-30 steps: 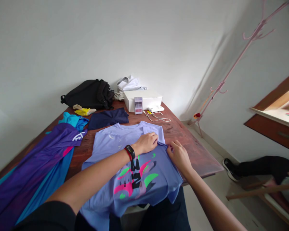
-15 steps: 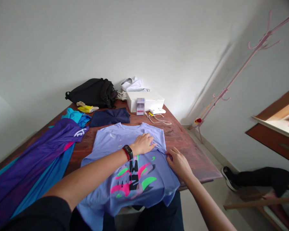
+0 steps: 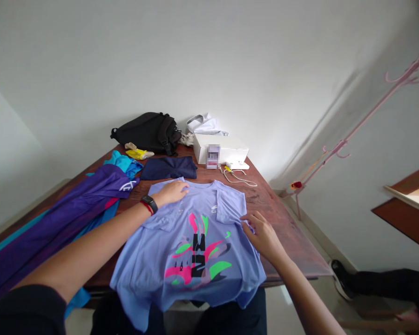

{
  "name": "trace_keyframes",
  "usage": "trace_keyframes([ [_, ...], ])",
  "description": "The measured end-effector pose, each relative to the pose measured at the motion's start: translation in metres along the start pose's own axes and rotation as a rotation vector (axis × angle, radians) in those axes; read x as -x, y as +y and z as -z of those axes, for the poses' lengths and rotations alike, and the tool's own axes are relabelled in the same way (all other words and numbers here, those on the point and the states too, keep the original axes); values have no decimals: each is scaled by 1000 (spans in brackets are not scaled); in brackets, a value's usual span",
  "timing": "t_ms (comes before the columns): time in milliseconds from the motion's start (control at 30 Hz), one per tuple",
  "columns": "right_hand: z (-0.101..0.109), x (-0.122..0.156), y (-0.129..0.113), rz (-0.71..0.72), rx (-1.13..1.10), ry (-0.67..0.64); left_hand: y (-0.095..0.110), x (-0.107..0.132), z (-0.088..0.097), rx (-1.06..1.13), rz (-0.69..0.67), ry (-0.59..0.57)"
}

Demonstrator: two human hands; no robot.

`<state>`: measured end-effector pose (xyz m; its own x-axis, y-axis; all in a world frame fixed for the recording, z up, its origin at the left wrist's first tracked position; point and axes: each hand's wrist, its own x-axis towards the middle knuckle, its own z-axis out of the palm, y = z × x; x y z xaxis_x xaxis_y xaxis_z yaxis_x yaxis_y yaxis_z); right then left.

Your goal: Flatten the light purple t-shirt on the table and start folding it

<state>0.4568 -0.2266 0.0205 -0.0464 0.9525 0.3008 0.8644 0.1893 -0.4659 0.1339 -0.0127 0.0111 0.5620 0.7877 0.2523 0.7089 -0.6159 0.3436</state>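
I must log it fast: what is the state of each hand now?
Left hand: open, flat on the shirt near its collar.
Right hand: open, fingers on the shirt's right edge, holding nothing.

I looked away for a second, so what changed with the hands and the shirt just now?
The left hand slid from the folded right sleeve across to the shirt's left shoulder and lies flat there. The right hand stayed at the right edge of the lilac T-shirt, its sleeve still folded in. The purple garment and black bag are unmoved.
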Motion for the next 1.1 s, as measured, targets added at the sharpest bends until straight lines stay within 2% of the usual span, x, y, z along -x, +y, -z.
trace_keyframes([
  [100, -7, -10, -28, 68, -86, -75, -47, 15, 31, -28, 31, -80],
  [167, -14, -16, -52, 121, -127, -136, -68, 28, 42, -33, 34, -111],
  [300, -36, -25, -103, 272, -137, -271, -89, 42, 46, -32, 33, -97],
  [400, -55, -27, -131, 425, -92, -406, -97, 38, 44, -8, 37, -80],
  [467, -67, -28, -144, 474, -72, -448, -102, 33, 44, 23, 25, -94],
  [567, -80, -30, -156, 458, -55, -435, -109, 27, 45, 65, 7, -103],
  [767, -95, -43, -163, 380, -72, -392, -121, 25, 42, 112, 59, -35],
  [833, -102, -53, -162, 321, -105, -368, -123, 26, 41, 123, 74, -36],
  [1000, -122, -92, -154, 74, -169, -294, -126, 33, 46, 129, 107, -40],
  [1100, -125, -109, -155, 40, -143, -312, -127, 38, 49, 137, 130, -36],
])
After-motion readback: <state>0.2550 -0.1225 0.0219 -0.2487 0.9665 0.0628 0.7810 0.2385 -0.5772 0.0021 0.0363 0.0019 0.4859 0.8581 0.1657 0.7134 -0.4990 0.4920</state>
